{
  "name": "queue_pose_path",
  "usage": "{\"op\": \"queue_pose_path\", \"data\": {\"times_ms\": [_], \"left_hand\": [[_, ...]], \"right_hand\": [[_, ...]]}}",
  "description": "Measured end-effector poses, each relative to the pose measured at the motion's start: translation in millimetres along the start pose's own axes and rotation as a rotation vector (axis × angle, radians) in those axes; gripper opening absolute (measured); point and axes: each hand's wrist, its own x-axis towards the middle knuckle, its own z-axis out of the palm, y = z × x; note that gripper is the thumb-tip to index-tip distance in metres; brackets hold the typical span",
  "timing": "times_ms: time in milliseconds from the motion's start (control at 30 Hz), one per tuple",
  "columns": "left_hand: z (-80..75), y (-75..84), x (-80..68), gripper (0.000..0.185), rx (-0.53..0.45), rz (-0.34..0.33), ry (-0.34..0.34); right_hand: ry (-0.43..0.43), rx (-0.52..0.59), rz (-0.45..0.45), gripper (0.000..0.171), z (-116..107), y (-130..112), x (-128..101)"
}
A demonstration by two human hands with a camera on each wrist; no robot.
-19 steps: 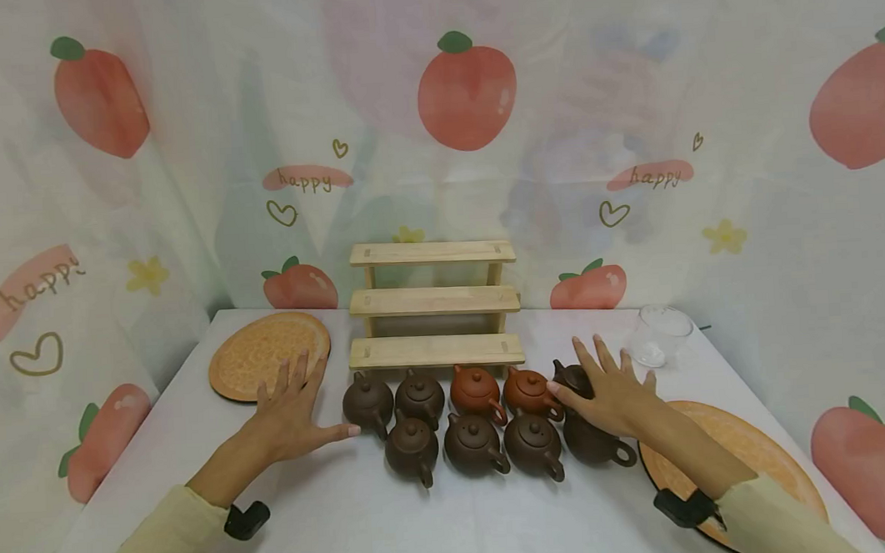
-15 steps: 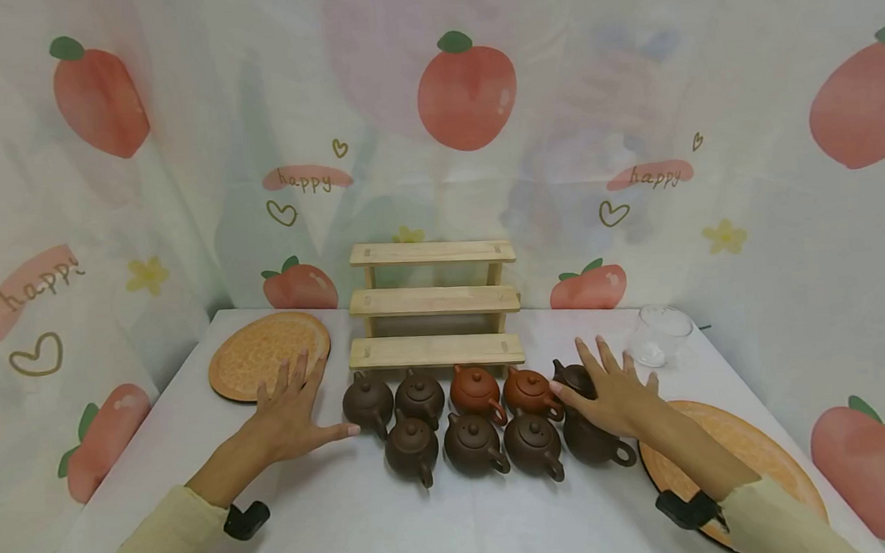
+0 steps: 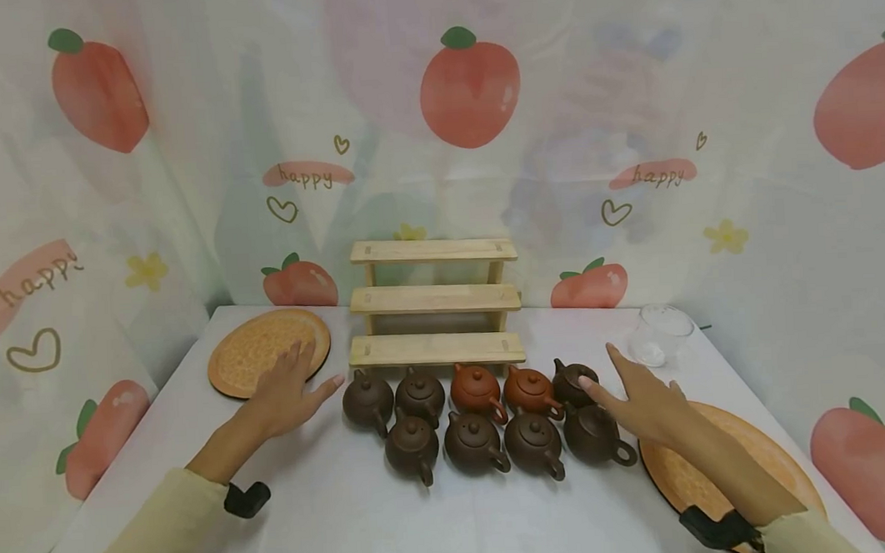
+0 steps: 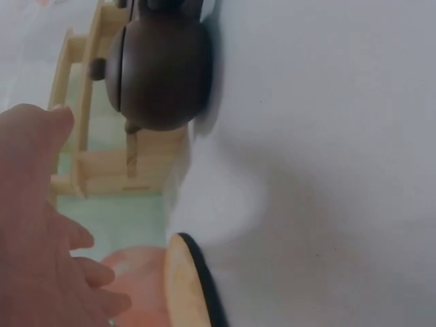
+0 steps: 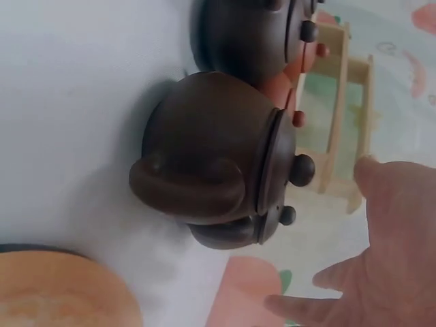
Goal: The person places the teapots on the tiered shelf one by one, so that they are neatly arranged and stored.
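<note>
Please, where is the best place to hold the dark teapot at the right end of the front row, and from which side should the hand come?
Probably by its loop handle, which points right toward the right hand with free table around it. Come from the right; another teapot crowds the left side of this teapot, and the lid knob is small.

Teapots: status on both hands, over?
Left hand open, beside the leftmost teapot, not touching. Right hand open, by the two rightmost dark teapots; contact unclear. Nothing held. Nine teapots in two rows before the wooden stepped shelf.

head overview; wrist cams close, sharing teapots (image 3: 472,417), shelf (image 3: 435,300).
</note>
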Motion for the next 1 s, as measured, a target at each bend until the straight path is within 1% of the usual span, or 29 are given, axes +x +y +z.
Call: {"op": "queue_pose_path", "data": {"times_ms": [133, 233, 333, 400, 533, 700, 833, 1000], "left_hand": [[-1.8, -2.9, 11.2, 0.100, -0.095, 0.014, -0.003], [-2.5, -5.2, 22.9, 0.095, -0.203, 0.018, 0.001], [-2.8, -7.2, 34.8, 0.088, -0.282, 0.007, 0.004], [-2.3, -8.3, 42.4, 0.084, -0.301, 0.000, -0.003], [0.2, -8.0, 54.5, 0.081, -0.331, 0.002, -0.039], [6.0, -6.5, 66.4, 0.081, -0.382, 0.036, -0.087], [11.9, -6.6, 70.8, 0.081, -0.395, 0.067, -0.129], [15.2, -3.5, 71.7, 0.078, -0.406, 0.088, -0.129]], "right_hand": [[0.034, 0.029, -0.007, 0.093, -2, 6, -9], [0.053, 0.067, 0.003, 0.088, -2, 10, -15], [0.055, 0.096, 0.019, 0.084, 1, 13, -22], [0.047, 0.109, 0.034, 0.082, 4, 14, -27], [0.016, 0.138, 0.075, 0.079, 11, 14, -38], [0.032, 0.175, 0.079, 0.072, 22, 13, -51], [0.072, 0.173, 0.077, 0.066, 30, 10, -58], [0.071, 0.166, 0.088, 0.058, 39, 7, -64]]}}
